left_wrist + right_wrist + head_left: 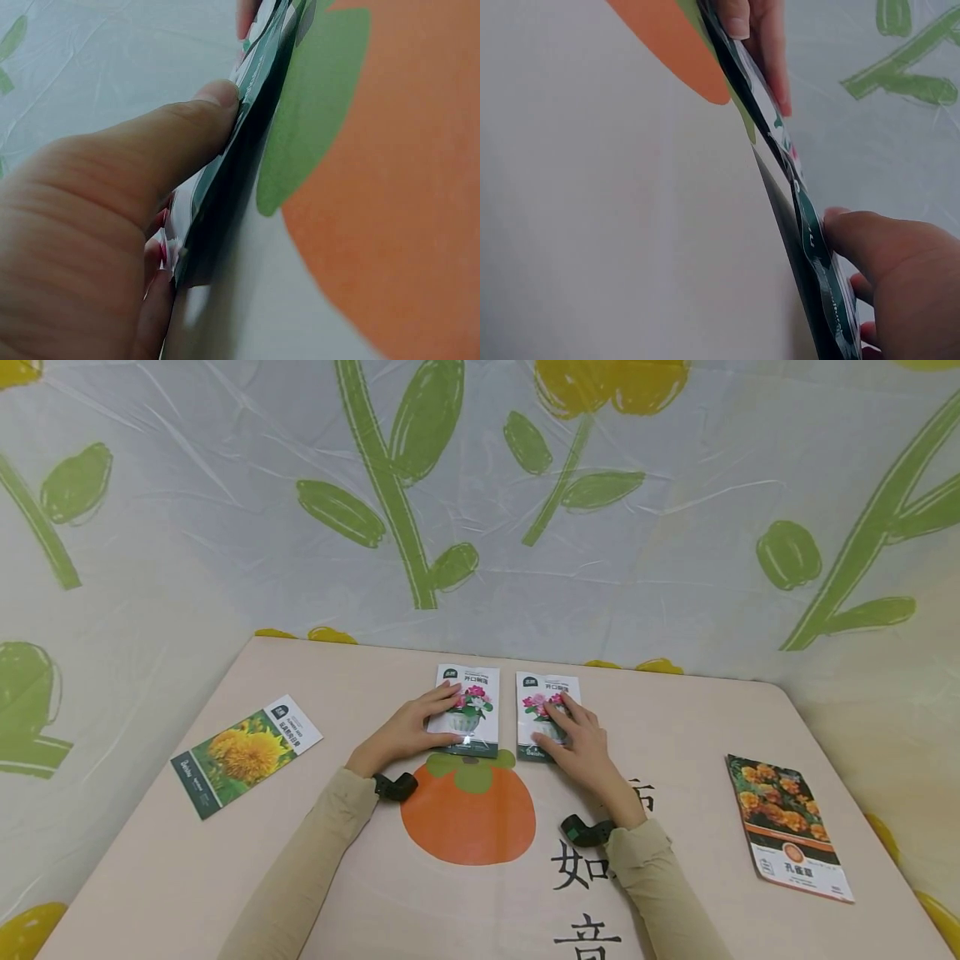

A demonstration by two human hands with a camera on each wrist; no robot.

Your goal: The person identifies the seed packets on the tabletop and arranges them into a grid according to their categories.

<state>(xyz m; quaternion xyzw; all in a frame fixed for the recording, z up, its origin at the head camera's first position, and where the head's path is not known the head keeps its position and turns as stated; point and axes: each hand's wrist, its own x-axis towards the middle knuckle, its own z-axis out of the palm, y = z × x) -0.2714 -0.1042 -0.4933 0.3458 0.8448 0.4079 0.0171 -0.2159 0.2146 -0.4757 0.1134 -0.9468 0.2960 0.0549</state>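
1. Lying relaxed, unclenched, the left hand (408, 724) touches a glossy rectangular white-and-green packet (480, 720) printed with pink flowers, near the pale pink tabletop (675, 735)'s far edge.
2. The right hand (583, 747), equally loose, rests on a matching glossy white-and-green packet (537, 695) just beside it.

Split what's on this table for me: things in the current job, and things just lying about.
Apparently in the job:
left pink-flower packet, touched by the left hand
right pink-flower packet, touched by the right hand

Apparently just lying about:
yellow-flower packet, untouched, far left
orange-flower packet, untouched, far right
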